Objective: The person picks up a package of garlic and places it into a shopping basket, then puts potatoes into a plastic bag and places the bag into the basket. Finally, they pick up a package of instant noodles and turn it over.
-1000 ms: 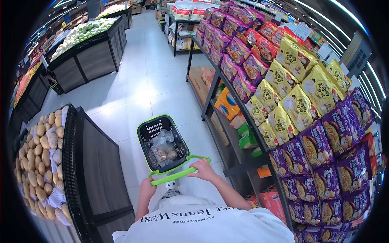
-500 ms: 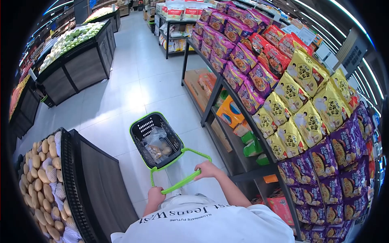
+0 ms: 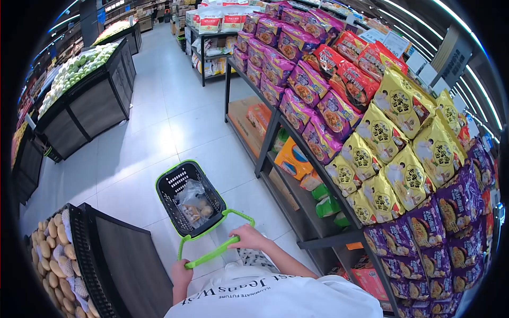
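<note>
1. Shopping basket (image 3: 183,178), black perforated plastic with a green rim. Place: over the floor (image 3: 154,100), between the right edge of the potato bin (image 3: 122,249) and the front edge of the shelf rack (image 3: 313,157). Whether its base touches the floor cannot be told.
2. Handle (image 3: 214,252), green, a bar on two side arms. Held toward the person, just beyond the shirt hem.
3. Left hand (image 3: 182,272): fingers curled into a fist about the bar's left end.
4. Right hand (image 3: 249,237): fingers bent around the bar near its right end; nothing else in the grasp.
5. Clear plastic bags (image 3: 192,197), holding roundish brown pieces, toward the basket's near edge.
6. Handling, as judged: basket stiff, lightly laden; bar smooth, best taken at both ends for level control. Bags soft, slippery, prone to shift; best lifted by their gathered tops.
7. Potatoes (image 3: 55,265), some in white foam nets, heaped behind the bin's rim.
8. Packets on the rack: yellow (image 3: 405,180), bold dark Chinese characters, not securely legible; purple (image 3: 450,199), white characters; red (image 3: 355,79).
9. Price sign (image 3: 395,43), at the rack's back edge: digits uncertain.
10. White shirt (image 3: 275,299): "Jeans West", "ILLUMINATE FUTURE".
</note>
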